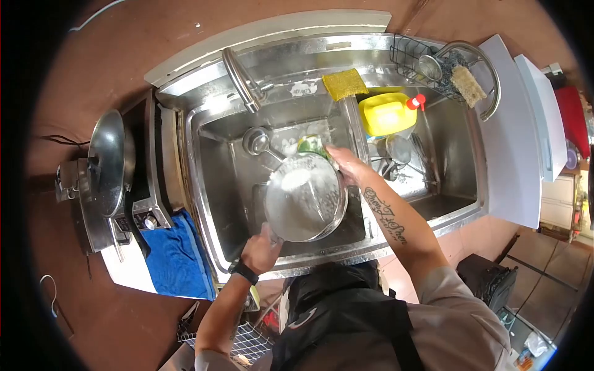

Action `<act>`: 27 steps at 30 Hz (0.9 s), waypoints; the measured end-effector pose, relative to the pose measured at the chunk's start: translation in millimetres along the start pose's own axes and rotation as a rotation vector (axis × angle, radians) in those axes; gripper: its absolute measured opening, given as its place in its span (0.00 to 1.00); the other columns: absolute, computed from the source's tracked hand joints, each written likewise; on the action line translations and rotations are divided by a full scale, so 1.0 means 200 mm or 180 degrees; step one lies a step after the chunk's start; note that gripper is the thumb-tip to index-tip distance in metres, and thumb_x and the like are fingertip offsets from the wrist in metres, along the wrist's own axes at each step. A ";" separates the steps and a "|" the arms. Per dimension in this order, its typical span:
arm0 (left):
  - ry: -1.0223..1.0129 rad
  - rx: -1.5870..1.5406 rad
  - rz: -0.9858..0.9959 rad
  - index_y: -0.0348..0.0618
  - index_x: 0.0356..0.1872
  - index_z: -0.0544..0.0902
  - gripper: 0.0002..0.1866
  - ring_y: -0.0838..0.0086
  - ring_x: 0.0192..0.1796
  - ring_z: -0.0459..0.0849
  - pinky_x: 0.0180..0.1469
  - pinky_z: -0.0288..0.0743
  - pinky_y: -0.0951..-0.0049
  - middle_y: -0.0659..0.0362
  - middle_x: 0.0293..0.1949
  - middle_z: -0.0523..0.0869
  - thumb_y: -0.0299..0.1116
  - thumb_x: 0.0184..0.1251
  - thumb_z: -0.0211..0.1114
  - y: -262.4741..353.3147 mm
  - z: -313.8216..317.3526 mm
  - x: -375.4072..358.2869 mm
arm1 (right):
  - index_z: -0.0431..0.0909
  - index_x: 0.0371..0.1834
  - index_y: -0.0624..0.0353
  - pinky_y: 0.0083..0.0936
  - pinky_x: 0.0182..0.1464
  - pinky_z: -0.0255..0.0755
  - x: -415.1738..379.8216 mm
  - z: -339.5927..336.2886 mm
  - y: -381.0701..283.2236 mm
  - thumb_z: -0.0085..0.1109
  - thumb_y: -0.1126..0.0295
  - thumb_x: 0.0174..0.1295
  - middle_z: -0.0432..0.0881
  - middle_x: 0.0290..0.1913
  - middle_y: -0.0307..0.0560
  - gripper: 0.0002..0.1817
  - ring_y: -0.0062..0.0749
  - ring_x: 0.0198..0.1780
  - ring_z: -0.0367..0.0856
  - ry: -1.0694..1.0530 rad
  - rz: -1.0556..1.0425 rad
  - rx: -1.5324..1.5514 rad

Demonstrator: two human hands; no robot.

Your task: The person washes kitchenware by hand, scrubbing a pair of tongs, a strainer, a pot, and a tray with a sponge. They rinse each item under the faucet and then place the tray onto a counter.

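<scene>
A round metal pot (304, 199), streaked with suds, is tilted in the left sink basin (216, 179). My left hand (261, 249) is closed on its near left edge; whether it grips a handle or the rim is hidden. At the far right side of the pot, my right hand (348, 166) is closed around the rim, its fingertips partly out of sight. Just beyond those fingers lies a green and yellow thing (312, 145), perhaps a sponge, half hidden by the pot. A metal ladle (257, 141) rests in the basin behind the pot.
A faucet (241, 80) hangs over the left basin. A yellow cloth (344, 84) lies on the divider. The right basin holds a yellow bottle (388, 115) with a red cap and metal utensils (396, 151). A wire rack (411, 59) stands behind; a blue towel (176, 256) lies left.
</scene>
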State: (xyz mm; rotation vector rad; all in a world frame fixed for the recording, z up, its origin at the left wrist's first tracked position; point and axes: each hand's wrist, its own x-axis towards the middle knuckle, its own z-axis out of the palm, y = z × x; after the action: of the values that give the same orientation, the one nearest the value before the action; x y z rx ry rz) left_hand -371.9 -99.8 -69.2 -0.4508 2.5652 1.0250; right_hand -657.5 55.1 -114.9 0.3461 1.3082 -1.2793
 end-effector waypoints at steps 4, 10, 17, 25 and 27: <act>0.0412 -0.0069 0.0290 0.33 0.54 0.67 0.21 0.48 0.28 0.85 0.32 0.78 0.53 0.43 0.25 0.85 0.31 0.64 0.63 -0.02 -0.01 0.05 | 0.71 0.66 0.56 0.28 0.59 0.70 -0.03 0.08 -0.10 0.46 0.59 0.74 0.79 0.59 0.52 0.22 0.37 0.58 0.78 0.0110 -0.2062 -0.1062; -0.1379 -0.4709 -0.1548 0.42 0.34 0.71 0.06 0.81 0.13 0.64 0.14 0.58 0.77 0.67 0.17 0.65 0.28 0.67 0.60 0.03 -0.03 0.08 | 0.71 0.67 0.47 0.43 0.69 0.65 -0.28 0.29 -0.01 0.56 0.61 0.66 0.71 0.66 0.47 0.25 0.47 0.68 0.68 0.0465 -0.4205 -0.3874; -0.1502 -0.5146 -0.1372 0.49 0.41 0.70 0.06 0.84 0.14 0.62 0.13 0.54 0.81 0.67 0.19 0.65 0.26 0.69 0.57 0.21 -0.10 0.12 | 0.72 0.62 0.54 0.55 0.76 0.46 -0.16 0.41 -0.13 0.56 0.62 0.64 0.76 0.61 0.51 0.23 0.50 0.71 0.65 0.1401 -0.4434 -0.3798; -0.1634 -0.5307 -0.1161 0.51 0.41 0.68 0.10 0.85 0.15 0.61 0.14 0.54 0.80 0.67 0.21 0.66 0.28 0.67 0.61 0.07 -0.05 0.13 | 0.68 0.68 0.43 0.45 0.52 0.80 -0.38 0.51 0.11 0.59 0.68 0.57 0.63 0.70 0.57 0.32 0.57 0.65 0.71 0.0844 -0.4474 -0.3968; -0.1747 -0.5291 -0.1189 0.52 0.41 0.68 0.10 0.84 0.14 0.61 0.14 0.54 0.80 0.67 0.21 0.66 0.28 0.67 0.62 0.13 -0.09 0.10 | 0.70 0.65 0.49 0.41 0.47 0.80 -0.24 0.48 -0.05 0.60 0.65 0.57 0.77 0.56 0.58 0.29 0.48 0.56 0.79 0.1067 -0.3979 -0.3884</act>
State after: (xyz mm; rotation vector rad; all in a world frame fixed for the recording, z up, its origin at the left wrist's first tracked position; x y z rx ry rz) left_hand -403.7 -97.4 -50.8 -0.7655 0.6394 2.4033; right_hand -604.8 -0.7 -39.7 -1.3553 2.4564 -1.0545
